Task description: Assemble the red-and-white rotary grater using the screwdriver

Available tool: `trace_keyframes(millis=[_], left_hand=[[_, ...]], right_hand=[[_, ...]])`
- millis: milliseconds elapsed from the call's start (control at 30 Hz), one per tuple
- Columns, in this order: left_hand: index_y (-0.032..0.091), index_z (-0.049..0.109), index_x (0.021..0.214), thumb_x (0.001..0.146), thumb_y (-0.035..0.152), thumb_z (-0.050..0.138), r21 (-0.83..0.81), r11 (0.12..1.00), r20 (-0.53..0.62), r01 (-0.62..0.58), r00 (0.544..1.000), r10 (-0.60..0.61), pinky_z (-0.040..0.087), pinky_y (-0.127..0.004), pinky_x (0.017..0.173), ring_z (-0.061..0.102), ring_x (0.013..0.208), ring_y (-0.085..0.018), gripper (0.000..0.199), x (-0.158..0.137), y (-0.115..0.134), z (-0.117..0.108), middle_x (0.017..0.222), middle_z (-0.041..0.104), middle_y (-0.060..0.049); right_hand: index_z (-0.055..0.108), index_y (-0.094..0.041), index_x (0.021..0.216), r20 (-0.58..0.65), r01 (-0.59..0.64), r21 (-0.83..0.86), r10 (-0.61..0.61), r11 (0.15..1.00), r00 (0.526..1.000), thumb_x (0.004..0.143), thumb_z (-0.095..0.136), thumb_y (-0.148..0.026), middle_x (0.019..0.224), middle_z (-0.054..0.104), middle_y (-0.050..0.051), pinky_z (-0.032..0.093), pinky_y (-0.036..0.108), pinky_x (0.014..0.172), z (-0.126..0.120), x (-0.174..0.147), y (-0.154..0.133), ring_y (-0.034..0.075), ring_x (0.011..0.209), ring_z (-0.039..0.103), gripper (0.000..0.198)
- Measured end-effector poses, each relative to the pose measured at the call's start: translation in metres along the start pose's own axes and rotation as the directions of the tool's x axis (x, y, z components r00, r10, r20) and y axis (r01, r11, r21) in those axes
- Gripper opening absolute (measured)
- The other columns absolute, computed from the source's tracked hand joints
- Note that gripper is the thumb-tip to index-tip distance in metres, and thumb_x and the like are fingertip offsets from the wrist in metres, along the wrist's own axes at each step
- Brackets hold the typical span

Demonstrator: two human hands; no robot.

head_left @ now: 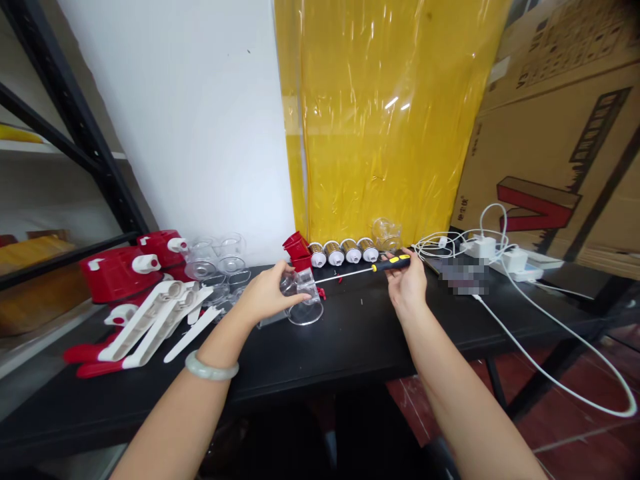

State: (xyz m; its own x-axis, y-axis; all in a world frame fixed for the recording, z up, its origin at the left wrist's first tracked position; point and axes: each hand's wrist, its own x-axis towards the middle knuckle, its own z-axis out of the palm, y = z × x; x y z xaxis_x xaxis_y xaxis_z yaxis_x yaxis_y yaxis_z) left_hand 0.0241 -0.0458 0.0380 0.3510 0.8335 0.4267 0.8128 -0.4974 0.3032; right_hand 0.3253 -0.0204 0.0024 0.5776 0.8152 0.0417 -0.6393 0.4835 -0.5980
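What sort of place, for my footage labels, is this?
Probably a workshop or stockroom: a black-and-yellow screwdriver in the right hand, several red-and-white plastic housings and black metal shelving.

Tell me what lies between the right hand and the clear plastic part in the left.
The screwdriver: in the head view, its black-and-yellow handle is in the right hand and its metal shaft runs to the clear plastic part.

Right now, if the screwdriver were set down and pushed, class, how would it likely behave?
The screwdriver would likely stay stiff, as its slim shaft looks straight. It is probably heavier at the handle, the much thicker end. Pushed near the thin tip, it might pivot about that bulky end.
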Motion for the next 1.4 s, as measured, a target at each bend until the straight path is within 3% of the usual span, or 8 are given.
trace_keyframes(millis=[167, 367, 467, 600, 833, 1067, 1267, 1400], left_hand=[[0.023, 0.053, 0.114, 0.070, 0.073, 0.068, 0.007, 1.000, -0.001, 0.011, 1.000, -0.011, 0.052, -0.042, 0.080, 0.069, 0.098, -0.033, 0.068, 0.000, 0.001, 0.001, 0.121, 0.070, -0.011], [0.023, 0.053, 0.113, 0.069, 0.073, 0.070, -0.006, 1.000, -0.003, 0.008, 1.000, -0.009, 0.053, -0.043, 0.081, 0.069, 0.102, -0.035, 0.069, 0.001, -0.001, 0.002, 0.121, 0.070, -0.012], [0.023, 0.053, 0.113, 0.069, 0.073, 0.070, -0.016, 1.000, 0.006, 0.007, 1.000, -0.007, 0.053, -0.043, 0.080, 0.069, 0.099, -0.034, 0.068, 0.001, -0.001, 0.002, 0.120, 0.070, -0.012], [0.023, 0.053, 0.110, 0.069, 0.073, 0.069, -0.009, 1.000, -0.002, 0.014, 1.000, -0.014, 0.052, -0.041, 0.076, 0.070, 0.093, -0.032, 0.067, 0.000, 0.002, 0.001, 0.117, 0.071, -0.011], [0.024, 0.053, 0.108, 0.068, 0.073, 0.070, -0.019, 1.000, -0.008, 0.009, 1.000, -0.010, 0.053, -0.043, 0.082, 0.069, 0.099, -0.033, 0.066, 0.000, 0.000, 0.004, 0.119, 0.070, -0.011], [0.024, 0.053, 0.110, 0.068, 0.072, 0.071, -0.030, 1.000, -0.015, -0.001, 1.000, 0.000, 0.052, -0.045, 0.087, 0.067, 0.105, -0.034, 0.066, 0.001, -0.002, 0.005, 0.117, 0.070, -0.011], [0.023, 0.054, 0.113, 0.069, 0.071, 0.071, -0.018, 1.000, -0.015, -0.003, 1.000, 0.002, 0.052, -0.043, 0.083, 0.068, 0.100, -0.033, 0.068, -0.001, 0.000, 0.004, 0.117, 0.071, -0.011], [0.023, 0.054, 0.114, 0.069, 0.070, 0.071, -0.019, 1.000, -0.008, 0.012, 1.000, -0.012, 0.052, -0.042, 0.081, 0.068, 0.100, -0.033, 0.067, 0.000, 0.000, 0.003, 0.117, 0.071, -0.012]], right_hand=[[0.057, -0.029, 0.108, 0.015, -0.007, 0.027, 0.006, 1.000, 1.000, 0.086, 0.050, -0.027, 0.089, 0.072, -0.001, 0.054, 0.033, 0.083, -0.002, 0.001, 0.002, 0.014, 0.088, 0.073, 0.023], [0.056, -0.031, 0.097, -0.014, 0.086, -0.116, -0.088, 0.990, 0.996, 0.075, 0.073, -0.038, 0.081, 0.064, -0.010, 0.049, 0.024, 0.062, -0.007, 0.002, 0.004, 0.007, 0.058, 0.058, 0.029], [0.060, -0.027, 0.096, -0.043, 0.051, -0.099, -0.056, 0.994, 0.997, 0.081, 0.064, -0.044, 0.083, 0.067, -0.005, 0.051, 0.026, 0.065, -0.005, 0.001, -0.001, 0.011, 0.069, 0.066, 0.023], [0.060, -0.026, 0.109, -0.011, 0.016, -0.031, -0.016, 0.999, 1.000, 0.082, 0.053, -0.031, 0.087, 0.072, 0.000, 0.054, 0.030, 0.074, -0.003, 0.000, -0.002, 0.016, 0.085, 0.072, 0.029], [0.054, -0.030, 0.096, -0.029, 0.125, -0.202, -0.134, 0.971, 0.991, 0.076, 0.070, -0.041, 0.078, 0.060, -0.010, 0.047, 0.025, 0.058, -0.009, 0.004, 0.004, 0.007, 0.053, 0.055, 0.028], [0.057, -0.029, 0.107, 0.047, 0.021, -0.045, -0.019, 0.999, 0.999, 0.082, 0.053, -0.032, 0.092, 0.071, 0.001, 0.054, 0.033, 0.078, -0.006, 0.001, 0.000, 0.017, 0.091, 0.071, 0.025], [0.054, -0.032, 0.101, -0.011, 0.103, -0.137, -0.105, 0.985, 0.994, 0.078, 0.069, -0.034, 0.083, 0.063, -0.009, 0.050, 0.027, 0.062, -0.005, -0.003, -0.001, 0.009, 0.058, 0.060, 0.028], [0.059, -0.029, 0.100, -0.023, 0.070, -0.108, -0.073, 0.992, 0.997, 0.089, 0.052, -0.042, 0.086, 0.067, -0.003, 0.054, 0.031, 0.068, -0.002, -0.004, -0.005, 0.015, 0.074, 0.068, 0.019]])
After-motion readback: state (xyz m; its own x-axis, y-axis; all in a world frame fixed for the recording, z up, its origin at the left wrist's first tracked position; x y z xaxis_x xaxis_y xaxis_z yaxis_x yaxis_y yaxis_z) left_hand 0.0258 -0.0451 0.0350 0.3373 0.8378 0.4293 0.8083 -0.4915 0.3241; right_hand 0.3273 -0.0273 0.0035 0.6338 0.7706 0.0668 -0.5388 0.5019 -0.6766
